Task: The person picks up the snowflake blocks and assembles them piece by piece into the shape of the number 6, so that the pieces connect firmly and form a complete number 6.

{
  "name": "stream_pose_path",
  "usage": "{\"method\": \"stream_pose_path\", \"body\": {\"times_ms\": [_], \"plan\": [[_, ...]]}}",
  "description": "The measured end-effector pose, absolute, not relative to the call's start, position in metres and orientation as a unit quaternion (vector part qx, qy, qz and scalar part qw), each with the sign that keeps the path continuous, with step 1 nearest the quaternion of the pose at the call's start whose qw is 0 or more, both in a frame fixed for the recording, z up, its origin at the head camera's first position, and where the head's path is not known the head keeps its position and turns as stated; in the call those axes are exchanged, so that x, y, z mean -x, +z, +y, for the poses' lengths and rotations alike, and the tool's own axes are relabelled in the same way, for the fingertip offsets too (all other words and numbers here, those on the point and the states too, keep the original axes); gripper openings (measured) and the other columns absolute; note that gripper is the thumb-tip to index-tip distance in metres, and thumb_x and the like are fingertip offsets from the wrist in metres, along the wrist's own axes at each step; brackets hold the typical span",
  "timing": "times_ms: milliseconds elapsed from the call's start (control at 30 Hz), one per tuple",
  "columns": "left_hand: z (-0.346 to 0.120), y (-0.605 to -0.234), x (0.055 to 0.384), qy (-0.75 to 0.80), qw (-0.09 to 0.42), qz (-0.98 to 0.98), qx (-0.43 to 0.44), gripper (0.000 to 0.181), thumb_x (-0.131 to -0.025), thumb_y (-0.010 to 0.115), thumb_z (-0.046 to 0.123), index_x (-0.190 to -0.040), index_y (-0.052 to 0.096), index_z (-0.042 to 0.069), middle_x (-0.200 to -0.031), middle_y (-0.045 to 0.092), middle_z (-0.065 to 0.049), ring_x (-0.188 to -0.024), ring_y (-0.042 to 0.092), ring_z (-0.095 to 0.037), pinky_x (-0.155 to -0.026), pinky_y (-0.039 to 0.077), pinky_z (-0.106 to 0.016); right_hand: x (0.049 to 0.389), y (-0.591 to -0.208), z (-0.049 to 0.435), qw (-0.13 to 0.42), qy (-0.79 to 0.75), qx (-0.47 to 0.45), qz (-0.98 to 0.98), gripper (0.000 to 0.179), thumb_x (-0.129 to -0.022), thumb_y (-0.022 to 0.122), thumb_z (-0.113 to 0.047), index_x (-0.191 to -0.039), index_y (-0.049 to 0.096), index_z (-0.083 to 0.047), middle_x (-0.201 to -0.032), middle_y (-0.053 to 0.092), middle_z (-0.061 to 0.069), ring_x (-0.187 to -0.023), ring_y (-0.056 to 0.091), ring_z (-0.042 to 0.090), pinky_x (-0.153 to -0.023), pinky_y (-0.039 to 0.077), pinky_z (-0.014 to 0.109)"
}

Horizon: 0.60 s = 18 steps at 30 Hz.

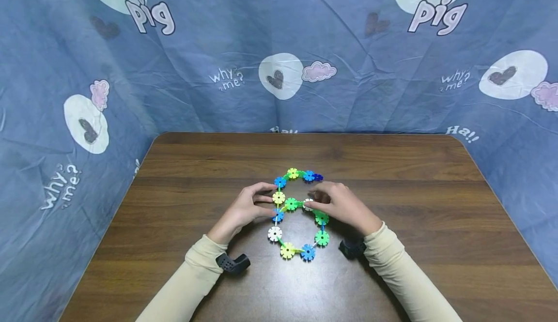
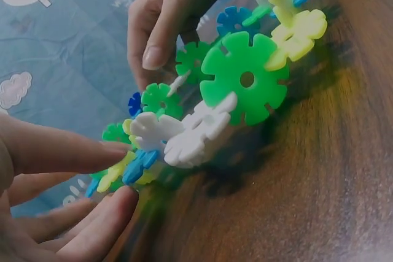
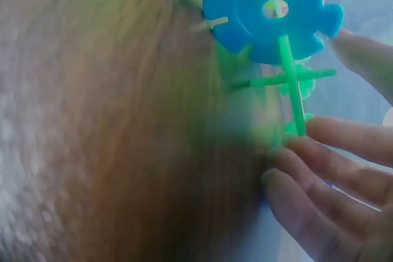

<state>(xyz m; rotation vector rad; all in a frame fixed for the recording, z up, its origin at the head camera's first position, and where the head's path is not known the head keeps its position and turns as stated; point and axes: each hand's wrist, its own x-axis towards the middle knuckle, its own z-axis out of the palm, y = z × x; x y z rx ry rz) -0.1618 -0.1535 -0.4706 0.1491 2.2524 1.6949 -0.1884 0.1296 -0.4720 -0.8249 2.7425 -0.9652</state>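
Note:
Slotted plastic snowflake discs are joined on edge into a figure-eight-like chain (image 1: 287,250), a closed lower loop with an upper curve left unjoined at the right. My left hand (image 1: 244,209) is at its left side, thumb and fingertips pinching around a blue disc (image 2: 140,167) near a yellow disc (image 1: 278,197). Across the loop my right hand (image 1: 342,205) holds the chain by the white disc (image 1: 308,205), its thumb on that disc and its other fingers curled behind. A dark blue disc (image 1: 318,177) ends the upper curve, just beyond the right fingertips. A large blue disc (image 3: 273,13) shows close in the right wrist view.
The chain is on a brown wooden table (image 1: 392,167). A blue printed cloth (image 1: 279,31) hangs behind the table and along its sides. Dark bands (image 1: 233,264) are worn at both wrists.

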Motion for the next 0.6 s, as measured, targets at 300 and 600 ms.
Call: {"method": "stream_pose_path", "body": {"times_ms": [300,600], "plan": [[-0.1534,-0.4711,0.1617,0.591,0.172,0.786,-0.050,0.067,-0.080,0.074,-0.019,-0.141,0.058,0.002,-0.148,0.056,-0.021,-0.124,0.063,-0.038,-0.082,0.062,-0.031,0.1908,-0.4728,0.1344,0.053,-0.321,0.256,0.910,0.060,-0.101,0.064,-0.049,-0.146,0.057,-0.011,-0.152,0.053,0.012,-0.093,0.070,0.010,-0.087,0.059,0.039],[-0.1564,-0.4702,0.1626,0.601,0.166,0.779,-0.064,0.056,-0.089,0.074,-0.004,-0.142,0.056,-0.001,-0.146,0.056,-0.024,-0.124,0.064,-0.038,-0.090,0.062,-0.033,0.1922,-0.4729,0.1359,0.056,-0.324,0.262,0.907,0.061,-0.101,0.064,-0.048,-0.148,0.055,-0.011,-0.152,0.054,0.011,-0.093,0.068,0.010,-0.090,0.057,0.041]]}}
